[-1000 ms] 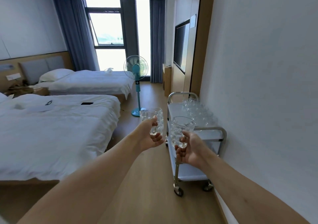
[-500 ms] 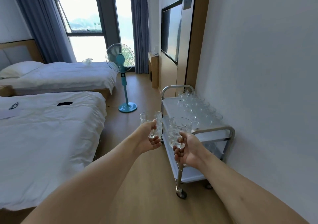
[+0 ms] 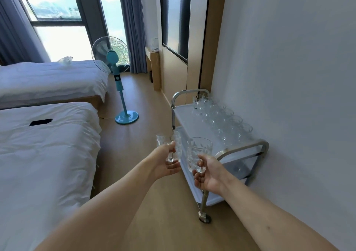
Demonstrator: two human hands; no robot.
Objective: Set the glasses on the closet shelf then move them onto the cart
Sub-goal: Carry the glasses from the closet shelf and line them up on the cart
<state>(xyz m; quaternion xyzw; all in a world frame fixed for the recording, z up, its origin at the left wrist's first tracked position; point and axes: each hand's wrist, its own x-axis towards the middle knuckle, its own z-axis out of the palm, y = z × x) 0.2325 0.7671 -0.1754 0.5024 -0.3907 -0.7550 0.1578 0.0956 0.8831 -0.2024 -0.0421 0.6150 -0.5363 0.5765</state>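
Left hand (image 3: 165,163): fingers curled round the lower bowl of a clear cut glass (image 3: 170,146), held upright in the air beside the cart's near end. Right hand (image 3: 209,173): gripped a second glass (image 3: 198,153) at its base, bowl upright above the fingers, just before the cart's (image 3: 244,150) near handle. The two held glasses stood close together, barely apart. Cart top: rows of like glasses (image 3: 221,119) along the wall side. Beyond: teal fan (image 3: 115,62), two white beds (image 3: 46,135).
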